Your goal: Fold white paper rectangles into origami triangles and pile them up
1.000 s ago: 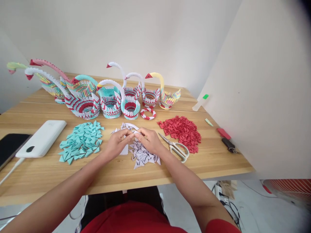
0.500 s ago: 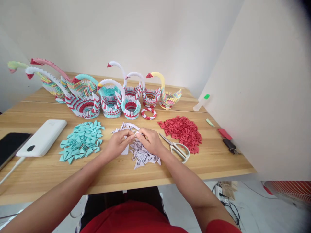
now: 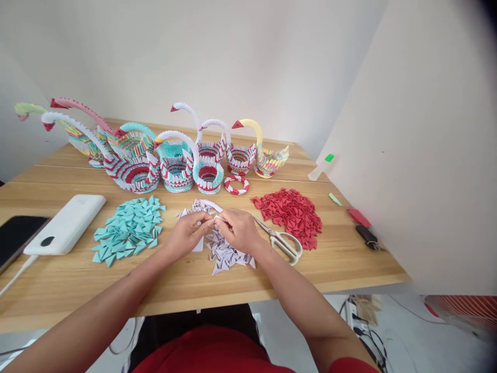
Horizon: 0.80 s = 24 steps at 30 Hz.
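Note:
My left hand (image 3: 191, 232) and my right hand (image 3: 237, 229) meet above the pale lilac paper pieces (image 3: 227, 255), fingers pinched together. Between the fingertips of both is a small white piece of paper (image 3: 218, 219), partly covered by my fingers. A curved white strip of joined paper pieces (image 3: 212, 204) lies just beyond my hands. Turquoise folded triangles (image 3: 130, 228) are heaped to the left, red folded triangles (image 3: 293, 215) to the right. Beside my right wrist lie scissors (image 3: 285, 243) with pale handles, blades pointing toward the lilac pile.
Several paper swans (image 3: 135, 173) stand along the back, with a red-and-white paper ring (image 3: 236, 185) in front. A white power bank (image 3: 66, 223) with a cable and a dark phone (image 3: 17, 238) lie at left. A black object (image 3: 367, 235) rests near the right edge.
The view has shifted slightly, so most things sit a little lower. Both hands stay pinched on the small white paper, with only slight finger movement.

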{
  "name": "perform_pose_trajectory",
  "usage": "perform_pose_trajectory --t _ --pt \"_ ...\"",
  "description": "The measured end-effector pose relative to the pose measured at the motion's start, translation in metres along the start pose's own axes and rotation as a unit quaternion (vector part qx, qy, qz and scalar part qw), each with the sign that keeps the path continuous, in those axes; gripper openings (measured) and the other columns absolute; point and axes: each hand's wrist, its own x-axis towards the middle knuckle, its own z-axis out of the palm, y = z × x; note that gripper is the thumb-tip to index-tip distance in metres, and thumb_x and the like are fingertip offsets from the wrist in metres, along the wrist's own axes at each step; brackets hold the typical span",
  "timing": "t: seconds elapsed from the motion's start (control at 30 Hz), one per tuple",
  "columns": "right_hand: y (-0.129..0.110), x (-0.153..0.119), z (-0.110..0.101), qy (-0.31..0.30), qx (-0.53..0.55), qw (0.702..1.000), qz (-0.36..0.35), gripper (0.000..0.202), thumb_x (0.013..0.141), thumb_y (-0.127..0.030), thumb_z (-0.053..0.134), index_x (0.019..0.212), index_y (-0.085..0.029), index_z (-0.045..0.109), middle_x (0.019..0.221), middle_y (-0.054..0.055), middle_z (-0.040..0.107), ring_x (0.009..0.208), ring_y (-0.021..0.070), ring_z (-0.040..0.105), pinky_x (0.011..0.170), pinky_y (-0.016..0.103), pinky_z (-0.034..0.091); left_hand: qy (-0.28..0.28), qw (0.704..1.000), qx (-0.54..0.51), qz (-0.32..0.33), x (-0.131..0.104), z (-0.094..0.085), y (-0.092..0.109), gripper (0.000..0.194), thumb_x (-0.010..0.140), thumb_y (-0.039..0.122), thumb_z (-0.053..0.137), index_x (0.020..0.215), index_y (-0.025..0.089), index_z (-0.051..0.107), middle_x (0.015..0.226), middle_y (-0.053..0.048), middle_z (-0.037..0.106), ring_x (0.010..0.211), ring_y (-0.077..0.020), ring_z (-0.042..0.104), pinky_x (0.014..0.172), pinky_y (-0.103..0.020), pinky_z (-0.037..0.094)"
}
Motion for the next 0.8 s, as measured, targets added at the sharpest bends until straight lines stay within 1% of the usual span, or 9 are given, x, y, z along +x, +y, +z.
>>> perform_pose_trajectory --t 0.13,0.37,0.5,0.67,0.8 --pt "-0.002 0.000 -0.003 0.002 -0.035 0.999 -0.020 0.025 0.092 -0.022 0.041 0.068 -0.020 0.048 0.061 0.000 0.052 0.060 0.0131 0.046 0.060 0.027 0.030 -0.003 1.000 0.004 0.006 0.000 -0.001 0.001 0.030 0.093 0.037 0.045 0.077 0.016 0.059 0.074 -0.002 0.062 0.071 -0.0153 0.056 0.067 -0.025 0.042" --pt "-0.006 0.000 -0.005 0.009 -0.040 0.999 -0.022 0.027 0.093 -0.023 0.040 0.068 -0.020 0.049 0.059 0.000 0.056 0.058 0.0133 0.048 0.059 0.028 0.032 0.007 1.000 -0.019 0.006 0.001 -0.003 0.006 0.027 0.091 0.034 0.049 0.075 0.016 0.060 0.073 -0.003 0.064 0.070 -0.0158 0.058 0.066 -0.025 0.043" --pt "-0.006 -0.001 -0.005 0.016 -0.023 0.999 -0.021 0.024 0.092 -0.022 0.042 0.070 -0.019 0.051 0.060 0.001 0.058 0.058 0.0131 0.049 0.058 0.028 0.033 0.007 0.999 -0.037 -0.011 0.002 -0.003 0.007 0.025 0.089 0.034 0.051 0.074 0.016 0.061 0.070 -0.002 0.063 0.067 -0.0151 0.057 0.065 -0.024 0.043" --pt "-0.006 -0.001 -0.003 0.023 0.010 1.000 -0.007 0.025 0.092 -0.023 0.042 0.068 -0.020 0.049 0.058 0.000 0.054 0.057 0.0128 0.048 0.058 0.027 0.034 0.011 0.998 -0.053 -0.024 0.001 -0.004 0.010 0.025 0.088 0.035 0.053 0.075 0.016 0.061 0.070 -0.001 0.063 0.068 -0.0151 0.057 0.066 -0.025 0.043" --pt "-0.007 -0.001 -0.002 0.029 0.054 0.998 0.014 0.025 0.093 -0.025 0.041 0.069 -0.020 0.050 0.059 0.000 0.054 0.056 0.0123 0.046 0.057 0.026 0.035 -0.001 0.994 -0.099 -0.047 -0.001 -0.005 0.010 0.027 0.089 0.037 0.051 0.075 0.015 0.060 0.070 -0.001 0.061 0.068 -0.0146 0.056 0.066 -0.025 0.044"
